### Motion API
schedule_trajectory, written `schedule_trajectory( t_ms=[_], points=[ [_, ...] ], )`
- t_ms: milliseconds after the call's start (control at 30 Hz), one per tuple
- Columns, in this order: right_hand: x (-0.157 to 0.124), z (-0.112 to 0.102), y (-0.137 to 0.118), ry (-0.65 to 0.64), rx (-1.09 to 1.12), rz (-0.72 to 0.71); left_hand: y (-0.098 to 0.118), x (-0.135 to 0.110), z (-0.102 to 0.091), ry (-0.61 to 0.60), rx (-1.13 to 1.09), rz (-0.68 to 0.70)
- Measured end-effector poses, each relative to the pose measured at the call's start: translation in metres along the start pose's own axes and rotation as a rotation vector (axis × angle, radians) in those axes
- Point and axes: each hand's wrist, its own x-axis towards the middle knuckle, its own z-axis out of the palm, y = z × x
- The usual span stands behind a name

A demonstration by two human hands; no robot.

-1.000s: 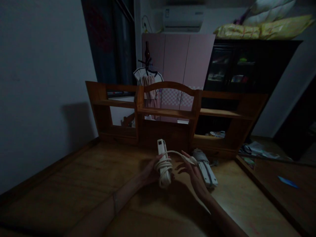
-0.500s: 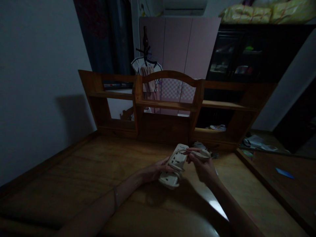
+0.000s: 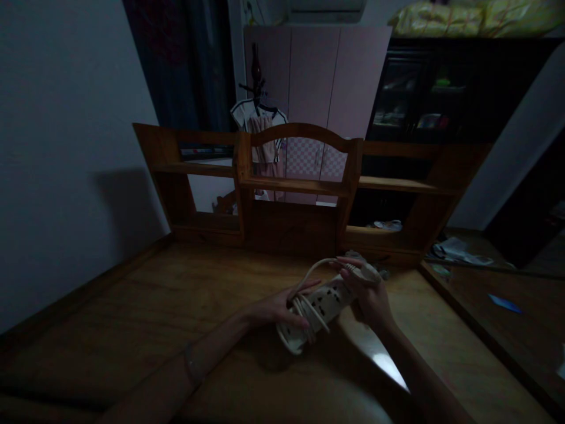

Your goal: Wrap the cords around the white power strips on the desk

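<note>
A white power strip (image 3: 325, 303) with several sockets is held above the wooden surface, tilted up to the right. Its pale cord (image 3: 309, 312) wraps around the lower left end. My left hand (image 3: 286, 307) is closed on that end, its thumb across the wound cord. In my right hand (image 3: 366, 291) is the plug (image 3: 365, 273), gripped with the cord beside it, close to the strip's upper right end. From the plug, a loose loop of cord arches back to my left hand.
A wooden shelf unit (image 3: 295, 187) stands along the back of the wooden desktop (image 3: 185, 288). Behind my right hand lies a pale, unclear object (image 3: 355, 255). To the right, a blue flat item (image 3: 504, 302) lies on a lower brown surface past the desktop's raised edge.
The power strip has turned from steep to flatter, its far end swinging right toward my right hand. The cord between plug and strip now bows out in a wider loop.
</note>
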Motion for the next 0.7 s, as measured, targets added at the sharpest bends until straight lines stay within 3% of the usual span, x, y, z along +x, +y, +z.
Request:
schedule_trajectory(
  t_ms=[333, 700],
  points=[
    [0.008, -0.007, -0.001, 0.165, 0.018, -0.059, -0.004, -0.002, -0.006, 0.036, 0.140, -0.062],
    [0.016, -0.020, 0.013, 0.495, -0.041, -0.143, -0.010, 0.006, -0.022, 0.121, -0.114, -0.036]
  ],
)
